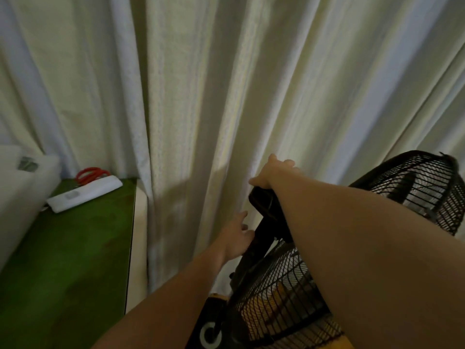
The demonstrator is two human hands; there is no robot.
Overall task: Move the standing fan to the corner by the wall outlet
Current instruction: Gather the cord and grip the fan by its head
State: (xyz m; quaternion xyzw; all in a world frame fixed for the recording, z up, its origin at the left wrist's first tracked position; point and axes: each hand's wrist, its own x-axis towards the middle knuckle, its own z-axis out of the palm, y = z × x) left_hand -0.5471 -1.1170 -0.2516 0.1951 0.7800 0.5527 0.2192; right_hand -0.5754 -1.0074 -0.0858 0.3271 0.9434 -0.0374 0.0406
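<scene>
Standing fan (276, 285) tilted, right hand (270, 173) gripping its top, left hand (235, 238) beside

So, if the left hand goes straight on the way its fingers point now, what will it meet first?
Most likely the curtain. The left hand lies beside the black fan, fingers straight, pointing up and forward to the pale folds behind. Nothing else shows in that line, though depth is hard to judge.

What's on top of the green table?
On the green table lie a long flat white bar-shaped object and, behind it, red-handled scissors whose blades the bar hides. A pale, bulky white thing covers the table's left edge; what lies beneath cannot be seen.
</scene>
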